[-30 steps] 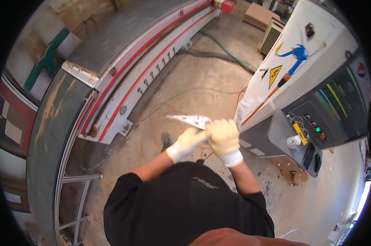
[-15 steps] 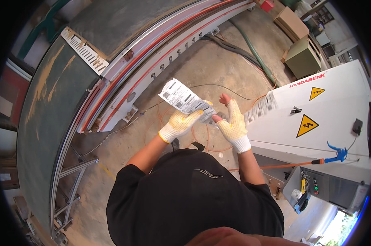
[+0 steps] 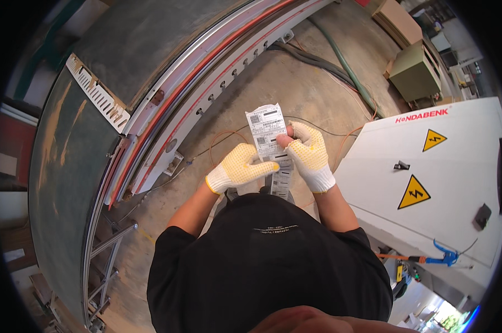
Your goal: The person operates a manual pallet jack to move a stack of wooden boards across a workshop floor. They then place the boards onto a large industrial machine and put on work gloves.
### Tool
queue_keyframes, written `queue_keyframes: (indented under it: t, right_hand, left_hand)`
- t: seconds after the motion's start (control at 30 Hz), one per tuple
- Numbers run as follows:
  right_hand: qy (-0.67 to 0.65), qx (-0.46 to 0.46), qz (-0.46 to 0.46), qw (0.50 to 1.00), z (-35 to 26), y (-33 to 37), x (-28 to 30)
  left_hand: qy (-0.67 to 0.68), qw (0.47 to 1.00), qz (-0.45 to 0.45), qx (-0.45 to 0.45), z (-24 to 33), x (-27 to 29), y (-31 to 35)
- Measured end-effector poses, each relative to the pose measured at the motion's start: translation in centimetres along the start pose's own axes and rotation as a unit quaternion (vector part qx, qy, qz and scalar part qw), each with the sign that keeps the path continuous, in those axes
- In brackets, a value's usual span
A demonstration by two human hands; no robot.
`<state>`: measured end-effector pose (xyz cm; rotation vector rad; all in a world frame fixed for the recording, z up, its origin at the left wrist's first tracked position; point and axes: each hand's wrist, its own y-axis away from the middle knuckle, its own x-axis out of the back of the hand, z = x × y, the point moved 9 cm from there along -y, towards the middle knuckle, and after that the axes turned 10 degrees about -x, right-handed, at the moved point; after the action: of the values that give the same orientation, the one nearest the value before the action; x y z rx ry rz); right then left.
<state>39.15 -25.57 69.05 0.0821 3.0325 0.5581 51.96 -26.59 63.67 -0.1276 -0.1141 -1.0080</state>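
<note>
A long strip of white printed labels (image 3: 268,127) hangs in front of my body, its lower part dropping between my gloved hands toward my lap. My left hand (image 3: 243,165), in a cream knit glove with yellow dots, is closed on the strip's left edge, thumb across the front. My right hand (image 3: 307,151) wears a matching glove with bare thumb and fingertip showing. It pinches the strip at the right edge, a little higher than the left thumb. The fingers behind the paper are hidden.
To the left stands a long machine (image 3: 201,105) with a dark table top (image 3: 62,183). A white electrical cabinet (image 3: 423,161) with yellow warning signs is at the right, a blue air gun (image 3: 446,254) on its near side. Hoses (image 3: 345,66) and cables cross the concrete floor.
The strip has swung from a slant to nearly upright. My right hand has come in from beside the strip and pinched its edge; the trailing part now hangs downward.
</note>
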Motion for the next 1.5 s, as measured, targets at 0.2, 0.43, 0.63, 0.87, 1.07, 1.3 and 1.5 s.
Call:
queue_keyframes:
  t: [0.2,0.43,0.63,0.87,1.07,1.3,1.5]
  right_hand:
    - [0.021,0.045,-0.074,0.996,-3.7,-6.5,7.6]
    - [-0.059,0.057,-0.123,0.989,-8.6,-11.6,17.6]
    - [0.052,0.007,-0.229,0.972,-4.5,-15.5,17.5]
    - [0.051,-0.113,-0.214,0.969,0.1,-21.4,21.8]
    - [-0.073,-0.115,-0.156,0.978,-2.7,-30.9,23.5]
    - [-0.242,-0.053,0.050,0.968,-10.8,-47.2,22.3]
    - [-0.280,-0.004,0.052,0.959,-14.9,-55.9,18.3]
  left_hand:
    - [0.003,0.992,0.123,-0.038,3.3,2.6,-9.4]
    - [0.089,0.984,0.149,-0.033,5.6,3.5,-20.0]
    - [0.140,0.932,0.329,-0.064,3.7,9.1,-26.4]
    - [0.149,0.853,0.482,-0.134,0.4,24.1,-30.9]
    - [0.212,0.872,0.440,0.001,-8.6,34.5,-39.1]
    - [0.317,0.948,0.009,0.007,-10.7,28.1,-44.7]
    - [0.155,0.977,0.141,0.040,-11.0,37.4,-45.2]
